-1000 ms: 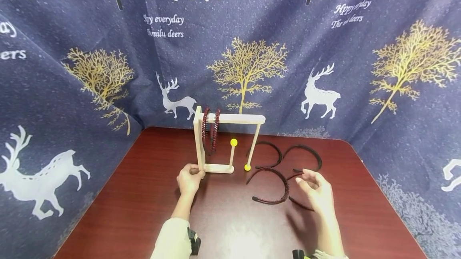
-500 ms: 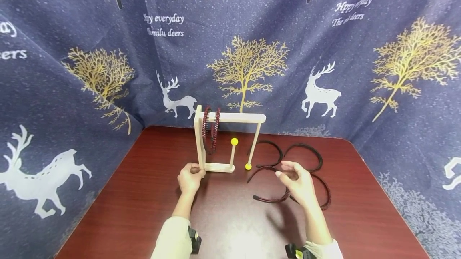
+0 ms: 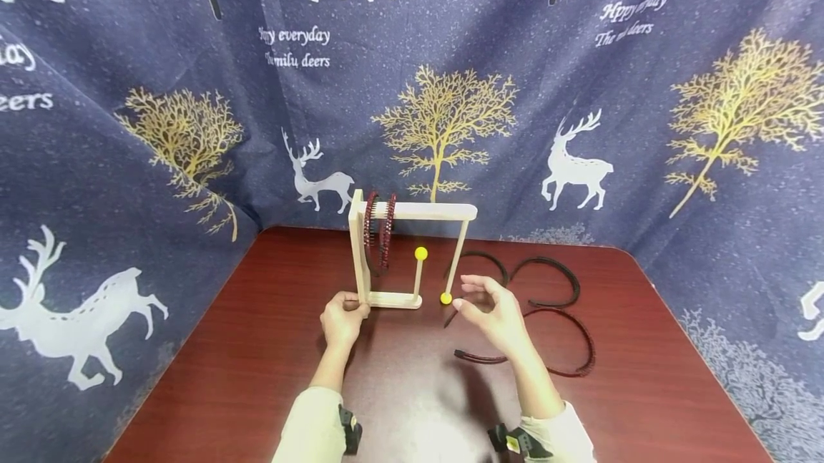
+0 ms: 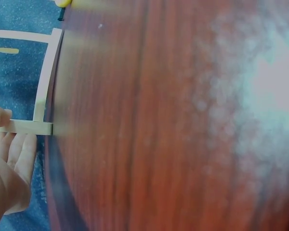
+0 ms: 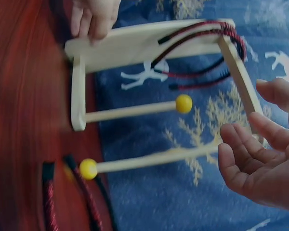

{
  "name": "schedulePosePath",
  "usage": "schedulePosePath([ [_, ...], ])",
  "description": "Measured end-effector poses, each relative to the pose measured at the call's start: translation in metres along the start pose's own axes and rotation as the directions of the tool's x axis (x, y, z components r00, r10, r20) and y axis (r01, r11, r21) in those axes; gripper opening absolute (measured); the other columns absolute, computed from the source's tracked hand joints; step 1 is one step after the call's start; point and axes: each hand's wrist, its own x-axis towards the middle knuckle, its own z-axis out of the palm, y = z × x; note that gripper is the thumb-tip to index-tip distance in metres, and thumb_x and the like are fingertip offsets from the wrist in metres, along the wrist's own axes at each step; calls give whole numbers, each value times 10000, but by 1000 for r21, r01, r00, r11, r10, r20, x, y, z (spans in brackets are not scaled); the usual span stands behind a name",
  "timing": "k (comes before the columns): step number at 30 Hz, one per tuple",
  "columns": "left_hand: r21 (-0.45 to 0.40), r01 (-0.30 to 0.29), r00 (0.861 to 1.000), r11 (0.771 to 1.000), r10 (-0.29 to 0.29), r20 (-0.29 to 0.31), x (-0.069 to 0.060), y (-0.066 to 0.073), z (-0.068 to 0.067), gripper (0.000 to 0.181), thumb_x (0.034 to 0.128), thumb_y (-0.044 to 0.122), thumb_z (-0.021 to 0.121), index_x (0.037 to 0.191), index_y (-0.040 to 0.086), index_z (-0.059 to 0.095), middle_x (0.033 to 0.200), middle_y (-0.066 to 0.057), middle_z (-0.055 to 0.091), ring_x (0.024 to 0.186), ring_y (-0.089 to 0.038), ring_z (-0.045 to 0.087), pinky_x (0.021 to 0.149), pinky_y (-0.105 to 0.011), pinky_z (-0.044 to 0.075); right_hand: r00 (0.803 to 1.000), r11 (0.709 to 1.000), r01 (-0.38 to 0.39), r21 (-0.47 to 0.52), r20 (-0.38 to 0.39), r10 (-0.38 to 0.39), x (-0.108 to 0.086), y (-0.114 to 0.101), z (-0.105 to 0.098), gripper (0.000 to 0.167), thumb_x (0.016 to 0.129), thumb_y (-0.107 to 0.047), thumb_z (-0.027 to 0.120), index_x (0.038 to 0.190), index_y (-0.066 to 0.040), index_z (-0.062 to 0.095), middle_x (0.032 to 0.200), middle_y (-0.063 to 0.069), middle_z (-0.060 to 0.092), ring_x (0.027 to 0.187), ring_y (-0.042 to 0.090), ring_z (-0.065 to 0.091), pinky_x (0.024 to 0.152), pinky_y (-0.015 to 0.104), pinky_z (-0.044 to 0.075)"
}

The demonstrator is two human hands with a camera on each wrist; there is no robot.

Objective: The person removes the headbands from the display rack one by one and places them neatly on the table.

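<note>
My left hand (image 3: 344, 320) grips the lower end of the upright board of a pale wooden rack (image 3: 358, 255); in the left wrist view its fingers and thumb lie around the wood (image 4: 26, 127). Two dark red headbands (image 3: 387, 230) hang over the rack's top arm beside the upright. My right hand (image 3: 497, 311), fingers bent loosely and holding nothing, hovers above a dark red headband (image 3: 479, 358) on the table and hides part of it. In the right wrist view the right hand (image 5: 265, 149) appears beside the rack, apart from the yellow ball (image 5: 88, 169) on its rod.
Right of the rack, two black headbands (image 3: 575, 284) lie at the back, one partly hidden. Another dark red headband (image 3: 591, 348) lies at the right. A second yellow ball (image 3: 421, 253) tops a short upright rod. Patterned cloth (image 3: 438, 41) hangs behind the brown table (image 3: 257, 348).
My right hand has moved left from above the right-hand red headband to near the rack's hanging rod, uncovering that headband. My left hand keeps its grip on the rack.
</note>
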Motion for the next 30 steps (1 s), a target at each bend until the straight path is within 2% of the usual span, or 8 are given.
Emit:
schedulePosePath([
  [8,-13,-6,1000,1000,6,-18,0,2,-2,161,671,79,758,808,109,679,720,4,688,744,-246,623,763,-411,409,992,992,124,-10,35,-124,14,-20,18,349,784,16,707,1119,18,608,995,177,638,891,341,624,754,440,499],
  [13,-6,4,1000,1000,-4,-2,1,3,-2,159,690,112,765,824,111,679,731,5,689,766,-249,621,787,-414,398,987,988,155,-1,35,-155,21,-26,27,342,783,27,702,1113,25,608,987,168,641,885,352,623,716,386,500],
  [16,-1,20,1000,1000,-20,2,1,3,-2,162,689,126,767,825,119,678,739,11,689,778,-245,617,777,-405,410,985,986,164,13,42,-164,24,-27,32,337,786,30,698,1109,33,606,985,185,637,907,385,612,725,398,493],
  [20,-3,24,1000,1000,-24,2,1,2,-2,161,680,117,764,817,110,680,743,0,690,787,-259,614,778,-414,409,981,982,184,38,49,-186,28,-28,38,321,781,48,692,1090,50,602,979,216,628,910,418,603,754,497,474],
  [23,-2,24,1000,1000,-24,3,1,1,-2,163,675,115,763,815,110,680,746,-3,692,786,-261,617,780,-416,411,978,978,200,56,52,-203,32,-28,42,316,783,49,692,1084,57,594,983,234,620,918,435,597,789,528,454],
  [26,-7,29,1000,1000,-29,4,1,1,-1,169,677,122,770,819,115,678,749,2,692,776,-243,623,771,-404,419,973,974,218,63,57,-222,37,-28,45,322,789,40,691,1092,69,588,986,229,622,922,441,596,827,517,443],
  [30,-11,28,1000,1000,-28,1,-2,-1,-1,182,687,140,784,830,115,675,755,1,694,767,-232,628,765,-397,414,969,970,239,52,45,-241,48,-11,55,332,795,-36,706,1109,5,608,979,133,652,887,310,637,822,449,464],
])
